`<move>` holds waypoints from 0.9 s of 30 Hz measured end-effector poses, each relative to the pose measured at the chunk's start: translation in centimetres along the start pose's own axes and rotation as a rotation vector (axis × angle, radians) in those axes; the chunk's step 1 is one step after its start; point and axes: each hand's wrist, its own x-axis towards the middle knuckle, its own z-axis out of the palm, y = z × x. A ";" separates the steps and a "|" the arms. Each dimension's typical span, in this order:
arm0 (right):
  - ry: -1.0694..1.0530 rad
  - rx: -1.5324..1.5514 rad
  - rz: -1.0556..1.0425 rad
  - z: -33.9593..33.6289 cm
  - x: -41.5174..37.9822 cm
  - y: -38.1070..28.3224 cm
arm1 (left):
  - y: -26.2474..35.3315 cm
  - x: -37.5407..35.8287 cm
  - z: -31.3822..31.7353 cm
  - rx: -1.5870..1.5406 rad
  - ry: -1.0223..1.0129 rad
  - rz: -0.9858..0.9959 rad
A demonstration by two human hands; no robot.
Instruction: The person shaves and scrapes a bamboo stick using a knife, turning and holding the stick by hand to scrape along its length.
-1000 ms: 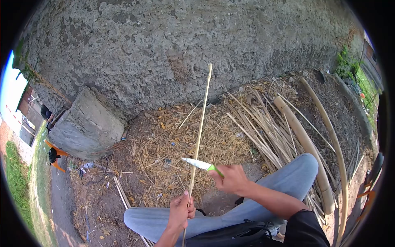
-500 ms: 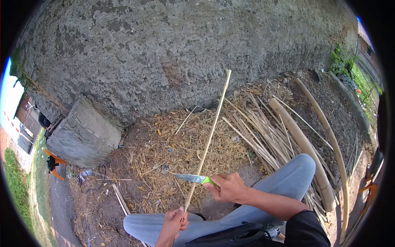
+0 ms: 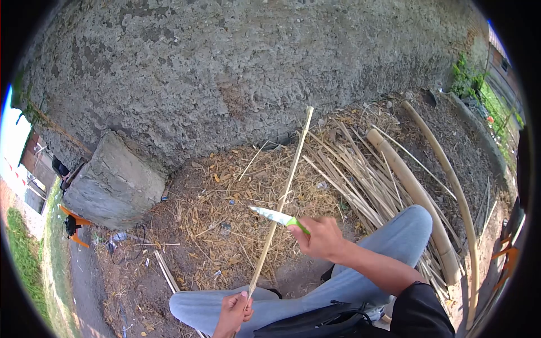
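Note:
A long, thin bamboo strip (image 3: 290, 179) slants up and away from me towards the wall. My left hand (image 3: 233, 313) is closed around its near end, by my left knee. In my right hand (image 3: 319, 238) is a knife (image 3: 273, 215) with a green handle, the fingers wrapped round the grip. The blade points left and lies across the strip around its middle. A small pale curl of shaving shows on the strip just above the blade.
To the right lie a pile of split bamboo strips (image 3: 360, 180), a thick bamboo pole (image 3: 414, 194) and a longer curved one (image 3: 451, 174). Shavings and dry leaves (image 3: 225, 203) cover the ground. A concrete block (image 3: 118, 180) stands left, against the rough wall (image 3: 225, 67).
The knife and my right hand have moved up along the strip, away from my left hand. The strip's far end has dropped slightly. The blade now catches more light.

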 end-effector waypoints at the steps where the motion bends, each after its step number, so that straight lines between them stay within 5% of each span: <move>1: -0.026 -0.018 -0.125 -0.1 -0.6 -0.6 | 0.0 0.1 -0.1 0.002 0.050 -0.045; 2: -0.063 -0.034 -0.242 -0.1 -1.1 -0.8 | -0.1 0.0 0.1 0.004 0.046 -0.051; 6: 0.015 -0.061 0.061 -0.1 1.5 2.8 | -0.6 -1.5 0.2 0.096 0.106 -0.061; 8: -0.008 -0.039 0.052 0.0 0.3 1.9 | -0.8 -1.5 -0.2 0.111 0.093 -0.049; 10: -0.032 -0.024 -0.235 0.4 -1.3 0.4 | -1.6 -1.5 -0.7 0.101 0.153 -0.058; 14: -0.020 -0.088 0.134 -0.6 2.1 4.5 | -4.2 -2.7 -2.8 0.144 0.116 -0.013; 18: -0.158 -0.069 -0.093 -0.2 -0.6 0.8 | -5.0 -2.8 -3.1 0.127 0.115 0.039; 23: -0.130 -0.066 0.214 0.5 1.9 5.1 | -4.7 -4.8 -2.8 0.202 0.147 -0.009; 27: -0.183 -0.163 -0.197 1.7 -1.5 2.5 | -5.4 -4.2 -3.3 0.117 0.164 -0.044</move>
